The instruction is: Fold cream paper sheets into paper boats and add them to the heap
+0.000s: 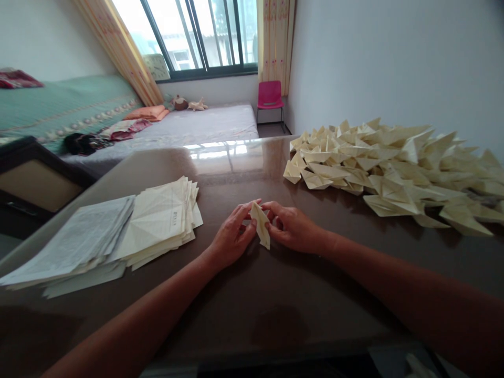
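Between my two hands, just above the brown tabletop (236,310), is a small piece of folded cream paper (260,226), narrow and pointed at its top and bottom. My left hand (235,233) pinches its left edge with thumb and fingers. On the other edge, the thumb and fingers of my right hand (293,227) grip the same paper. To the left lies a stack of creased cream sheets (157,220), overlapping a pile of printed sheets (79,239). A large heap of folded paper boats (378,163) covers the right side of the table.
Beyond the table stands a bed (224,121) with pillows and soft toys. A pink chair (270,95) is by the window (200,37). At the left edge is a dark cabinet (35,184). The wall (386,63) rises behind the boats.
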The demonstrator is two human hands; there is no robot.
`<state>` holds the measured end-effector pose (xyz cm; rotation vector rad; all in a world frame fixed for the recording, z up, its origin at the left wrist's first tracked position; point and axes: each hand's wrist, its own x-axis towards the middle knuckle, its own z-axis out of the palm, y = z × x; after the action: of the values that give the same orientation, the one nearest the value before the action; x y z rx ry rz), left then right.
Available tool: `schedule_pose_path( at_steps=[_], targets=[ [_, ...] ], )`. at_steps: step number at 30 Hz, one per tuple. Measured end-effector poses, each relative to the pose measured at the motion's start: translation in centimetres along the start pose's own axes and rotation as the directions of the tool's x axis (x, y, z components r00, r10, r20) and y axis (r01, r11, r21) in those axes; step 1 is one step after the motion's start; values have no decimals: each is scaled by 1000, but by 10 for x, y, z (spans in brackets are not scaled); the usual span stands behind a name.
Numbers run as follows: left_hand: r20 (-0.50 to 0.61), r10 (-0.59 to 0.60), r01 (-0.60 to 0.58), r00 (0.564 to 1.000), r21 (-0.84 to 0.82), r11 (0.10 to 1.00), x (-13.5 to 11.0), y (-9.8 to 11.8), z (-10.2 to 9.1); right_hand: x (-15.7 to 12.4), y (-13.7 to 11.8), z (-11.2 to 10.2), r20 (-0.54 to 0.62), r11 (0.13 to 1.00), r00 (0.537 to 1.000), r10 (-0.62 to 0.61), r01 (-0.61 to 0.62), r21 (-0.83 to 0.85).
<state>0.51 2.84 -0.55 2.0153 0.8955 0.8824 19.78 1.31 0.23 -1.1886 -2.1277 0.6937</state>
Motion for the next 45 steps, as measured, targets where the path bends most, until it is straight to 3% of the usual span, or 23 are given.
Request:
schedule_pose_path(
  at_steps=[3,9,12,16,22,25,28,30,33,35,40,45],
  targets=[
    [-17,52,-49,999,159,986,0,2,3,0,0,3,-59,991,998,28,-36,-125],
    [-110,8,31,994,351,936,2,1,12,2,-4,13,-63,926,996,68,-86,-368],
    [-153,-12,67,988,363,929,3,-2,12,1,-6,15,-61,910,997,45,-66,-410],
    [-120,-21,57,993,308,950,5,-5,11,-1,-7,14,-58,893,998,22,-46,-447],
    [-140,-9,56,990,336,940,7,-11,4,2,0,4,-51,866,994,99,-111,-488],
    [-77,-22,52,997,407,912,6,-12,0,2,7,-3,-17,848,993,119,-111,-519],
    [-13,-7,13,1000,507,862,4,-10,-1,1,12,-11,-12,865,998,54,-53,-500],
    [3,15,-14,1000,534,845,2,-10,-1,2,15,-16,2,886,999,-40,37,-463],
    [46,80,-92,996,542,835,0,-12,-3,3,21,-24,127,884,976,-176,214,-415],
    [105,131,-167,986,557,814,0,-14,-5,5,25,-29,205,879,958,-199,267,-394],
    [240,147,-268,959,620,738,-1,-10,-12,6,27,-38,289,877,934,-211,311,-366],
    [261,192,-321,946,686,653,-5,-5,-12,4,22,-41,293,896,939,-183,282,-344]
  ],
)
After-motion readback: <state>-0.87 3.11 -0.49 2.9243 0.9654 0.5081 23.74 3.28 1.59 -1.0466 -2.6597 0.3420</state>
